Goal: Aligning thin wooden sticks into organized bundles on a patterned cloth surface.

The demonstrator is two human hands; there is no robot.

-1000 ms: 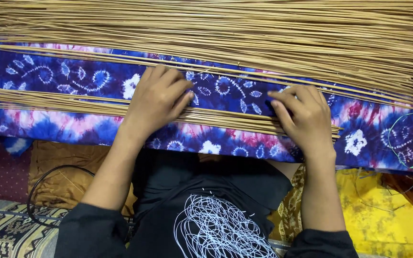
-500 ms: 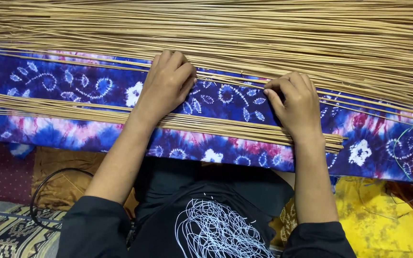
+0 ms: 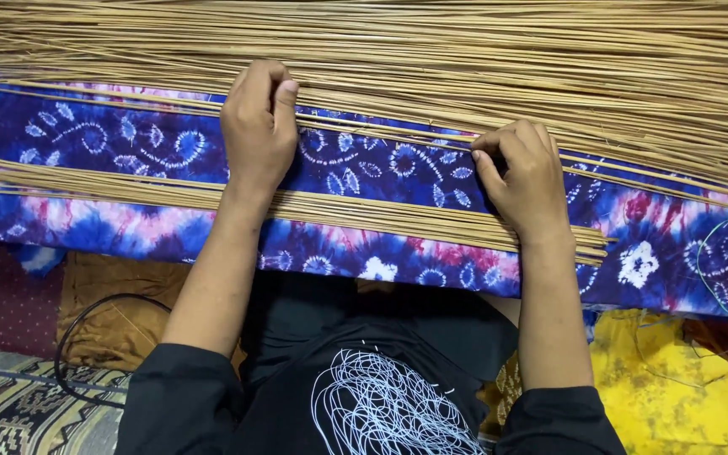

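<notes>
**Two hands at a spread of thin sticks on tie-dyed cloth**

A blue, purple and pink tie-dyed cloth point(image 3: 128, 139) with white flower marks runs across the view and serves as the work surface. Beyond it, along the top, lies a wide heap of thin tan sticks point(image 3: 465, 50), all running roughly left to right. A narrower bundle of sticks point(image 3: 364, 215) lies on the cloth nearer the person, apart from the heap, with a band of bare cloth between the two.

The left hand point(image 3: 256, 126) rests at the near edge of the heap, fingers curled down over a few loose sticks point(image 3: 364, 131) at that edge, thumb pointing up; its wrist crosses over the bundle. Whether it actually pinches a stick cannot be told. The right hand point(image 3: 526, 181) sits further right, fingers bent and fingertips pressed together at the same loose sticks, its heel on the bundle.

Below, the person wears a black top with a white scribble print point(image 3: 381, 404). A black cable point(image 3: 86, 337) loops over brown fabric at lower left, and yellow fabric point(image 3: 684, 388) lies at lower right.
</notes>
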